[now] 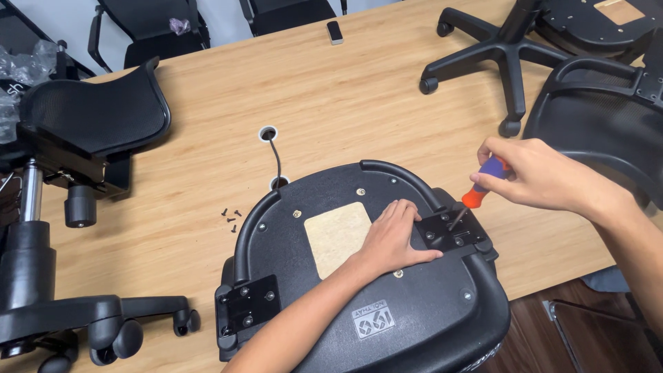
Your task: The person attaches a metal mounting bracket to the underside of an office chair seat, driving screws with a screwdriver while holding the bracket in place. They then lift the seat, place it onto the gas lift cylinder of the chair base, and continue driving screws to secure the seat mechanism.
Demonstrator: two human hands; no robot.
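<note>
An upturned black chair seat point(414, 311) lies on the wooden table, underside up, with a tan square patch point(338, 235) in its middle. My left hand point(394, 238) rests flat on the seat, fingers against a black armrest bracket point(452, 231) at the right edge. My right hand point(535, 173) grips a screwdriver point(483, 183) with a purple and orange handle, its tip down on that bracket. A second bracket point(248, 307) sits at the seat's left edge.
Several loose black screws point(231, 217) lie left of the seat. A chair base with castors point(76, 324) and a mesh backrest point(97, 117) stand at left. Another star base point(504, 52) and mesh part point(601, 124) lie at right. A cable hole point(268, 133) is in the table point(331, 103).
</note>
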